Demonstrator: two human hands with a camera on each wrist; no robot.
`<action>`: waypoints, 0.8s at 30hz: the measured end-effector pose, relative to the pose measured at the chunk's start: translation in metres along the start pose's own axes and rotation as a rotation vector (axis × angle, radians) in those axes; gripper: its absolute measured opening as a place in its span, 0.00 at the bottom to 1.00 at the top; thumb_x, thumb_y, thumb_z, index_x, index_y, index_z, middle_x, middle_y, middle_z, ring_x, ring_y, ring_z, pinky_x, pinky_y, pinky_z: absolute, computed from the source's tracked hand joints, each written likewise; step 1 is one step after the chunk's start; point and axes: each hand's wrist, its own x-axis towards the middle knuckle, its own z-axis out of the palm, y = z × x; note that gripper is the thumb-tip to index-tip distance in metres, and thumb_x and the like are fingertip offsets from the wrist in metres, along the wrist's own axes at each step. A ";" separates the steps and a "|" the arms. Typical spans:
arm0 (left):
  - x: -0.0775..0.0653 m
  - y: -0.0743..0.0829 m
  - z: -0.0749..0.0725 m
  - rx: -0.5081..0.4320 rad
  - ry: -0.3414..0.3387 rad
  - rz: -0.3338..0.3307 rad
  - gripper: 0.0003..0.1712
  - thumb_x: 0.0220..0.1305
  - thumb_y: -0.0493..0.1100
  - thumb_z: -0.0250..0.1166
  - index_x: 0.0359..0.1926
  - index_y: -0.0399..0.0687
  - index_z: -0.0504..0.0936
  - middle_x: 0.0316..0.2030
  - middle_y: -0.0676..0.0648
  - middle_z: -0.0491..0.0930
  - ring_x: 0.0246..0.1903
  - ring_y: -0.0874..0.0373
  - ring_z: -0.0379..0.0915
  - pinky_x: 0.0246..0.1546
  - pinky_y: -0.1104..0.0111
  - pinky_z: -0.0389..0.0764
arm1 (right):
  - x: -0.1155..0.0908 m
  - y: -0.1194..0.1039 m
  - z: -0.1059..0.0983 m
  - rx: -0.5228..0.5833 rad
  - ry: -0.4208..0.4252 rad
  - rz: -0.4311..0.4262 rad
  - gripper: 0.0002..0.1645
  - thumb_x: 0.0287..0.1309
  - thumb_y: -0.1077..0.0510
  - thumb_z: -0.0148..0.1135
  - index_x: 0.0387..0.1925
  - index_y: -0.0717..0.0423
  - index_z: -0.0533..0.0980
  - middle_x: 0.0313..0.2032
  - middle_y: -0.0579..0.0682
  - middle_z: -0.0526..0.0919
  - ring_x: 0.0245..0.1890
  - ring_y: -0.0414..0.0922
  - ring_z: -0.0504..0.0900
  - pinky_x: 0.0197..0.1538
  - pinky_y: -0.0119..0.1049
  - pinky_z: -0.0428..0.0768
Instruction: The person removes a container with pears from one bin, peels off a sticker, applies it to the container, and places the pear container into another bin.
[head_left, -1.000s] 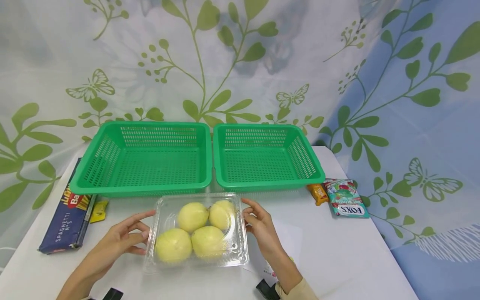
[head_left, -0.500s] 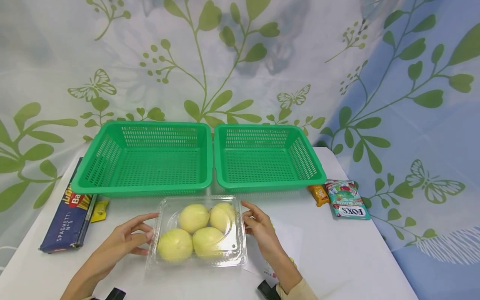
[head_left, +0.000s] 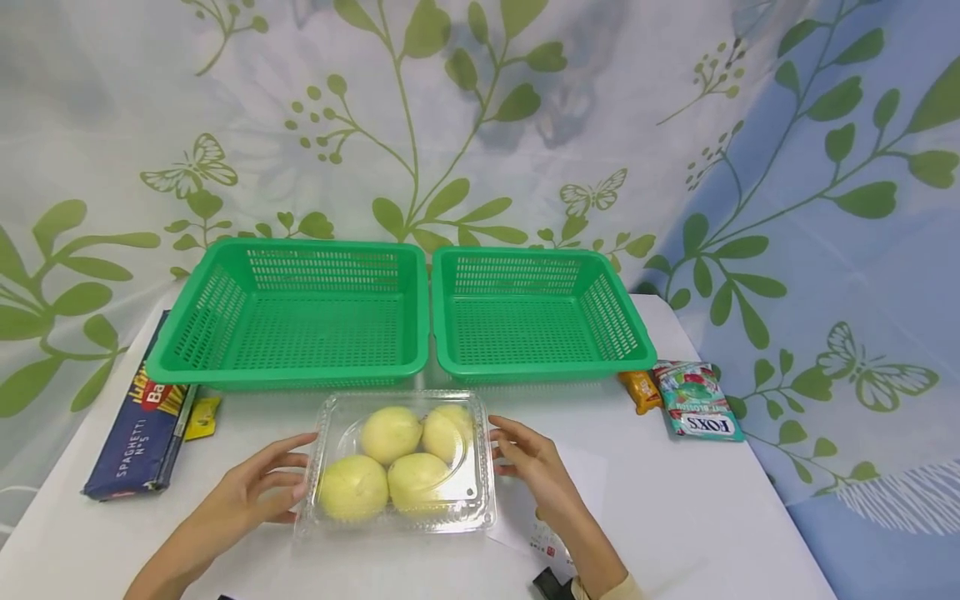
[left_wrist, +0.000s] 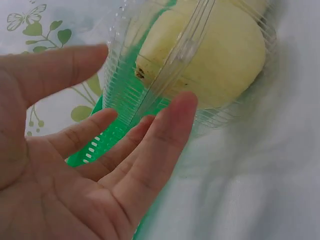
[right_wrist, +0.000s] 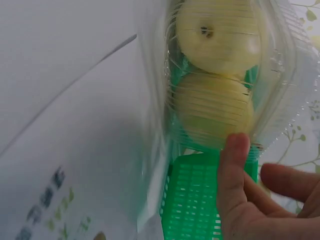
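Note:
A clear plastic clamshell box (head_left: 401, 521) with several pale yellow pear-like fruits (head_left: 352, 487) inside lies lid up on the white table, in front of two green baskets. My left hand (head_left: 247, 492) is at the box's left side, fingers spread and loosely bent. In the left wrist view, the thumb and fingers (left_wrist: 165, 135) stand apart around the box's edge without closing on it. On the opposite side is my right hand (head_left: 536, 471), its fingertips by the box's right edge. The right wrist view shows one fingertip (right_wrist: 237, 145) overlapping the box's ribbed wall, the others loosely extended.
The larger green basket (head_left: 288, 375) and the smaller green basket (head_left: 540, 367) stand side by side at the back. Left lies a blue spaghetti pack (head_left: 135, 446) beside a yellow packet (head_left: 201, 417). Right are an orange packet (head_left: 640, 390) and a teal FOX'S bag (head_left: 697, 404). White printed paper (head_left: 585, 475) lies under my right arm.
Both hands have shifted slightly toward the front edge along the box's sides, and the fingers look looser. The box has barely moved; the head view has shifted a little.

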 end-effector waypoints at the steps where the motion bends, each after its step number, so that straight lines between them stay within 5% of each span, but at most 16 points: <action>1: -0.002 0.000 0.002 0.013 -0.005 0.024 0.40 0.72 0.39 0.61 0.79 0.50 0.53 0.64 0.36 0.69 0.53 0.75 0.76 0.44 0.62 0.89 | -0.003 0.000 -0.002 -0.011 -0.025 -0.007 0.27 0.74 0.54 0.53 0.71 0.52 0.68 0.60 0.59 0.76 0.52 0.46 0.78 0.54 0.36 0.85; 8: -0.008 0.000 0.018 0.039 -0.060 0.148 0.56 0.62 0.34 0.69 0.81 0.57 0.44 0.67 0.73 0.57 0.60 0.87 0.63 0.49 0.69 0.86 | -0.022 -0.002 -0.008 -0.145 -0.179 -0.045 0.37 0.69 0.51 0.62 0.75 0.52 0.62 0.72 0.59 0.66 0.66 0.56 0.73 0.61 0.44 0.82; 13: -0.008 -0.001 0.029 0.143 -0.007 0.196 0.68 0.52 0.42 0.78 0.81 0.61 0.40 0.77 0.61 0.47 0.62 0.89 0.57 0.50 0.72 0.84 | -0.032 -0.004 -0.005 -0.199 -0.224 -0.055 0.55 0.55 0.52 0.76 0.78 0.43 0.55 0.75 0.55 0.61 0.71 0.60 0.67 0.65 0.47 0.80; 17: -0.006 -0.001 0.038 0.233 0.067 0.143 0.72 0.44 0.47 0.82 0.81 0.67 0.40 0.80 0.42 0.44 0.70 0.63 0.63 0.50 0.72 0.85 | -0.038 0.000 -0.001 -0.261 -0.214 -0.103 0.66 0.47 0.51 0.81 0.80 0.41 0.49 0.76 0.55 0.58 0.72 0.61 0.65 0.65 0.46 0.80; 20: -0.006 -0.002 0.040 0.247 0.099 0.083 0.73 0.43 0.46 0.82 0.80 0.70 0.41 0.79 0.41 0.45 0.70 0.35 0.62 0.48 0.71 0.85 | -0.039 0.002 0.005 -0.281 -0.188 -0.112 0.68 0.45 0.50 0.81 0.80 0.41 0.49 0.77 0.55 0.57 0.71 0.62 0.66 0.63 0.45 0.81; 24: -0.009 -0.005 0.038 0.256 0.113 0.063 0.73 0.45 0.43 0.82 0.81 0.69 0.41 0.79 0.42 0.45 0.69 0.30 0.60 0.45 0.71 0.86 | -0.039 0.004 0.012 -0.308 -0.156 -0.113 0.66 0.47 0.47 0.80 0.80 0.43 0.50 0.76 0.57 0.60 0.70 0.62 0.69 0.60 0.44 0.83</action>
